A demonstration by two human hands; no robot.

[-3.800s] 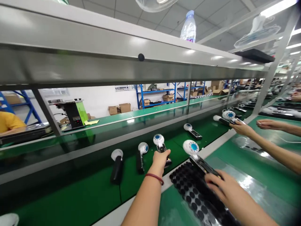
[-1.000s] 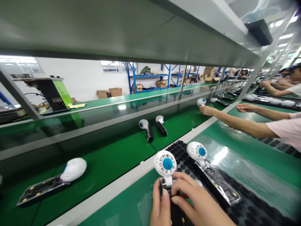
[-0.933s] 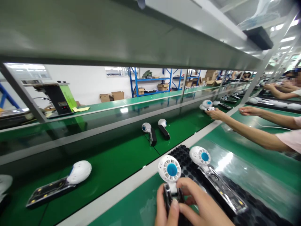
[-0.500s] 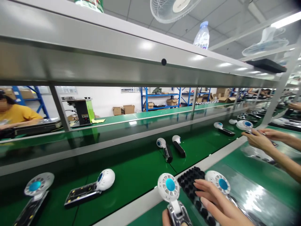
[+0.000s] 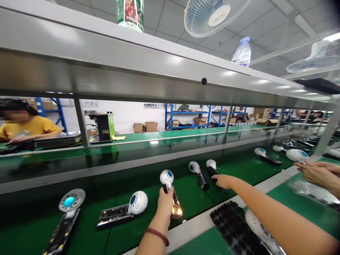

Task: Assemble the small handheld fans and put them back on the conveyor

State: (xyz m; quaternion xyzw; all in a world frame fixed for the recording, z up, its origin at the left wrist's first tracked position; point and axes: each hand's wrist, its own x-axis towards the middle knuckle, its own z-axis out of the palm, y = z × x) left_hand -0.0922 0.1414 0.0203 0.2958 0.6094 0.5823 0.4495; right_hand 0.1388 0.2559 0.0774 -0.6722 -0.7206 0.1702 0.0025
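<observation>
On the green conveyor belt (image 5: 191, 207), my left hand (image 5: 165, 202) is closed around the handle of a handheld device with a round white head (image 5: 166, 176) and dark blue centre. Lights glow at its handle's lower end. My right hand (image 5: 224, 181) stretches across the belt, its fingers closed on the black handle end of another white-headed device (image 5: 211, 164). Between my hands lies a similar device (image 5: 195, 167), untouched. Under my right forearm, a sheet of round black pads (image 5: 231, 226) and a partly hidden white-headed device (image 5: 256, 223) lie on the bench.
Two devices with bare circuit boards (image 5: 117, 215) (image 5: 62, 230) lie on the belt at left. A co-worker's hands (image 5: 318, 173) hold a device at right. A metal shelf (image 5: 159, 67) crosses above the belt. Another person in yellow (image 5: 34, 127) sits across the line.
My left hand has moved from the bench to the belt with the device. My right hand has left the black pads and reached forward to a device on the belt. The view has shifted left.
</observation>
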